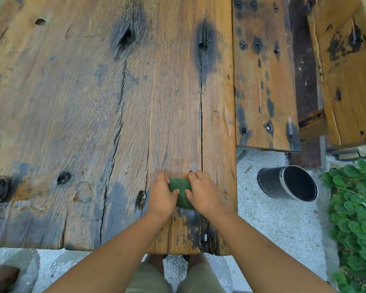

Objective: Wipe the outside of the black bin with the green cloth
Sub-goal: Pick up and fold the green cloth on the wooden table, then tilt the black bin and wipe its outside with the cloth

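Both hands meet over the cloth near the front edge of the table. The left hand grips the cloth's left side, fingers curled over its far edge and the thumb pressed on top. The right hand grips the right side the same way, its thumb also on the green fabric. The cloth is bunched or folded into a small lump between them, and only a narrow strip of it shows between the two thumbs and below the palms. It lies on or just above the wood; which of the two cannot be told.

The bin is well apart from the hands, off the table to the right, down on the pale gravel ground. It lies tipped on its side with the open mouth turned toward the right and toward the camera, a pale rim around the dark inside. Neither hand touches it. Green leaves grow just beyond it at the right edge, and a bench stands past it along the table
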A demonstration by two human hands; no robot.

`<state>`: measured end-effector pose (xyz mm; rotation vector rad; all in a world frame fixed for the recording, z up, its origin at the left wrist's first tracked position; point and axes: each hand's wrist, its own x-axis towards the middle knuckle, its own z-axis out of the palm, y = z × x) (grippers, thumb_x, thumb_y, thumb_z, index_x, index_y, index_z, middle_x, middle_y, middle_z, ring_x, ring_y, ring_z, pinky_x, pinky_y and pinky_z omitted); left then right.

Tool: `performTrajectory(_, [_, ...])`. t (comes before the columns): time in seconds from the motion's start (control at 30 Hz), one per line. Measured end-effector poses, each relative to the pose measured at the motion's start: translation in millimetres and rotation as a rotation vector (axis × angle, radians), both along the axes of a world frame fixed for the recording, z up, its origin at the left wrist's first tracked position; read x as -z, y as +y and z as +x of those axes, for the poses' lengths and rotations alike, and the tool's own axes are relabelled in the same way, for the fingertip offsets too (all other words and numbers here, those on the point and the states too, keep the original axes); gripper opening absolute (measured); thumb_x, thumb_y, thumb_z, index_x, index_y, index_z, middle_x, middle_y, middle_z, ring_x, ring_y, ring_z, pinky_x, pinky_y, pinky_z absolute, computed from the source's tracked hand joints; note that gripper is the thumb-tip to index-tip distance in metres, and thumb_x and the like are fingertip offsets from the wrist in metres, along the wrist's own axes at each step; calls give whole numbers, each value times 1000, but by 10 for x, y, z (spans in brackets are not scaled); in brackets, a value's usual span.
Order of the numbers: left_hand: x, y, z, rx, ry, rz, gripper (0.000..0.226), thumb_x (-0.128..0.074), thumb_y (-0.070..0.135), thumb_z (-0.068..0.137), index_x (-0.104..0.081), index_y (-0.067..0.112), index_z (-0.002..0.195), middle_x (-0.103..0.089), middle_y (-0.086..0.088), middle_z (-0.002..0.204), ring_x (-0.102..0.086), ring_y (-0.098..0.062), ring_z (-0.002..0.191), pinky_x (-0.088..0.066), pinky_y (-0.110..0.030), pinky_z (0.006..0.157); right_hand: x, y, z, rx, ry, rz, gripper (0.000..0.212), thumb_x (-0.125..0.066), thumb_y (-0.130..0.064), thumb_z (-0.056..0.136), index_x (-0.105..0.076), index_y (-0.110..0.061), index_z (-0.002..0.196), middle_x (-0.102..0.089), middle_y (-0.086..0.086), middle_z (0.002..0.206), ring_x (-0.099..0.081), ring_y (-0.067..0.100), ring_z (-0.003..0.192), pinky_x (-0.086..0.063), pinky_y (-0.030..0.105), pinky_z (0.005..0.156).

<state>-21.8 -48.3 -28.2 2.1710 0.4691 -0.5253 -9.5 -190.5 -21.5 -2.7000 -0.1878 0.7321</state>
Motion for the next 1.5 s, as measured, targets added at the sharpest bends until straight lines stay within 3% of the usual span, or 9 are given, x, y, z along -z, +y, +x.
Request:
performTrajectory(0.2, [32, 11, 109, 53, 184, -41, 22, -73, 7, 82, -53, 14, 90, -61, -3, 83, -60, -22, 79, -44, -24, 56, 15, -16, -41, 95, 82, 40, 29, -63, -18, 93, -63, -12, 122, -59, 9, 120, -55, 26, 115, -50, 38, 96])
performTrajectory(0.37, [-162, 14, 98, 178, 256, -194, 29, -72, -1, 79, -49, 11, 89, -59, -10, 86, -59, -22, 76, -53, -37, 71, -124, -160, -245, 241, 152, 138, 25, -67, -15, 87, -68, -14, 112, -59, 5, 110, -61, 23, 100, -52, 37, 87])
performTrajectory(0.57, [-559, -225, 28, 267, 215, -382, 21, -68, -3, 87, -52, 11, 85, -62, -2, 77, -63, -3, 61, -45, -10, 49, -533, -439, -553, 517, 114, 307, 17, -67, -14, 82, -57, -26, 75, -58, 5, 90, -56, 21, 80, -40, 30, 63])
performTrajectory(0.73, [-892, -671, -22, 424, 232, -405, 6, -67, 3, 90, -66, 8, 93, -69, -15, 92, -65, -23, 83, -56, -44, 83, -827, -838, -863, 760, 115, 448, 13, -66, -13, 84, -57, -23, 79, -62, 3, 82, -58, 18, 74, -47, 33, 67])
performTrajectory(0.9, [-1032, -1338, -180, 663, 155, -306, 15, -70, 4, 85, -57, 11, 86, -56, -9, 79, -57, -22, 76, -55, -49, 76, -1049, -1433, -1234, 823, 99, 517, 16, -61, -10, 84, -59, -26, 84, -70, 11, 86, -59, 9, 50, -46, 25, 45])
performTrajectory(1.0, [-1077, -1842, -307, 821, 78, -208, 25, -73, 9, 82, -48, 14, 79, -46, 0, 70, -45, -16, 64, -40, -34, 62, -1076, -1877, -1445, 832, 99, 536, 23, -58, -7, 85, -58, -30, 86, -68, 6, 86, -62, 15, 63, -47, 26, 50])
performTrajectory(1.17, [-1095, -2758, -624, 941, 48, -67, 15, -70, 14, 80, -55, 14, 83, -58, -3, 75, -53, -18, 67, -45, -33, 63, -1050, -2663, -1824, 803, 162, 575, 32, -59, -11, 80, -51, -42, 82, -60, -12, 84, -59, 4, 73, -43, 19, 59])
performTrajectory(1.33, [-1138, -3637, -920, 1047, 62, 15, 14, -68, 14, 80, -63, 10, 92, -68, -6, 84, -60, -18, 72, -51, -33, 65, -974, -3435, -2275, 906, 154, 643, 24, -68, -19, 81, -62, -16, 105, -69, 7, 102, -69, 24, 92, -58, 41, 76])
performTrajectory(1.5, [-1179, -4311, -1086, 1243, 27, 94, 20, -70, 19, 80, -65, 17, 99, -71, -4, 94, -65, -20, 87, -50, -30, 70, -859, -3931, -2611, 1060, 98, 776, 28, -73, -23, 88, -64, -19, 115, -72, 5, 109, -72, 24, 100, -60, 38, 79])
